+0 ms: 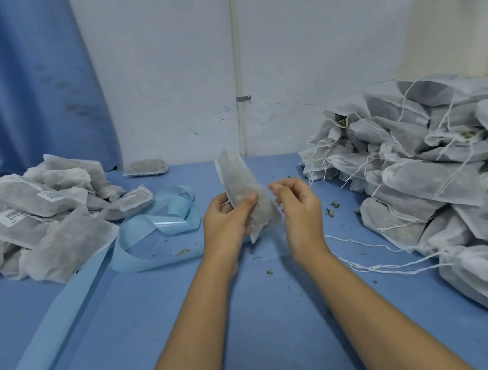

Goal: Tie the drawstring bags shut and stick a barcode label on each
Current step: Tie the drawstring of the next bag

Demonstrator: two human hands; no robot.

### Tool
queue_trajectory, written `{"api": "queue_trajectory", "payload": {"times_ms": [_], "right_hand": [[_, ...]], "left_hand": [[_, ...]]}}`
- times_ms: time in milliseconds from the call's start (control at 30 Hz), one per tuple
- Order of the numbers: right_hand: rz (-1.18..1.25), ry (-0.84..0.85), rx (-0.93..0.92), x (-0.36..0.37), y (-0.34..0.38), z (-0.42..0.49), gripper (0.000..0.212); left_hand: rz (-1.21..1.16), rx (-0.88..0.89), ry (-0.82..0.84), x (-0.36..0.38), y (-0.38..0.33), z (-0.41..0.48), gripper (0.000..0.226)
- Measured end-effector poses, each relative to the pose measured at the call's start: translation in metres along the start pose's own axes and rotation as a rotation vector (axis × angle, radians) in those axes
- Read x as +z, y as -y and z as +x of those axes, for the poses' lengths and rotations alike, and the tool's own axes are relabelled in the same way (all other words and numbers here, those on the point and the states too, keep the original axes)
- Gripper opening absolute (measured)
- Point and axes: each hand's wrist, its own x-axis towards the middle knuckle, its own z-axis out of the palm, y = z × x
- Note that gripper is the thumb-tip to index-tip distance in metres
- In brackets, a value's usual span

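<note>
Basically everything here is blue or grey. The table cover (252, 320) is a flat mid blue, the curtain (13, 89) far left is a deeper blue, and the backing strip (162, 224) curling on the left is pale sky blue. The middle bag (243, 191) is whitish gauze with dark grey fill showing through, same as the 2 heaps. The left pile (45, 238) has white labels (15, 216) with black print, and the right pile (433, 178) trails white strings (382, 266). The wall (163, 72) is off-white with dark scuffs. The crumbs (333, 205) look greenish-brown.
</note>
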Motion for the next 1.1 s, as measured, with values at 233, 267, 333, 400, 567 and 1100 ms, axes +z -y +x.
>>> {"api": "queue_trajectory", "payload": {"times_ms": [233, 267, 333, 400, 567, 1100], "right_hand": [[-0.019, 0.193, 0.151, -0.008, -0.007, 0.006, 0.038], [-0.032, 0.163, 0.139, -0.010, -0.007, 0.006, 0.033], [-0.039, 0.112, 0.127, -0.013, -0.008, 0.008, 0.028], [-0.064, 0.083, 0.102, -0.015, -0.008, 0.008, 0.032], [-0.082, 0.090, 0.068, -0.016, -0.011, 0.008, 0.036], [-0.378, 0.108, -0.397, -0.010, 0.019, 0.003, 0.071]], "left_hand": [[0.120, 0.007, 0.282, 0.000, -0.001, -0.011, 0.027], [0.158, -0.002, 0.323, -0.002, -0.001, -0.012, 0.025], [0.221, -0.004, 0.326, -0.002, -0.003, -0.013, 0.017], [0.175, 0.028, 0.183, 0.000, -0.004, -0.012, 0.014], [0.119, 0.330, -0.076, 0.001, -0.010, -0.008, 0.019], [0.168, 0.349, 0.000, 0.005, -0.019, -0.006, 0.019]]}}
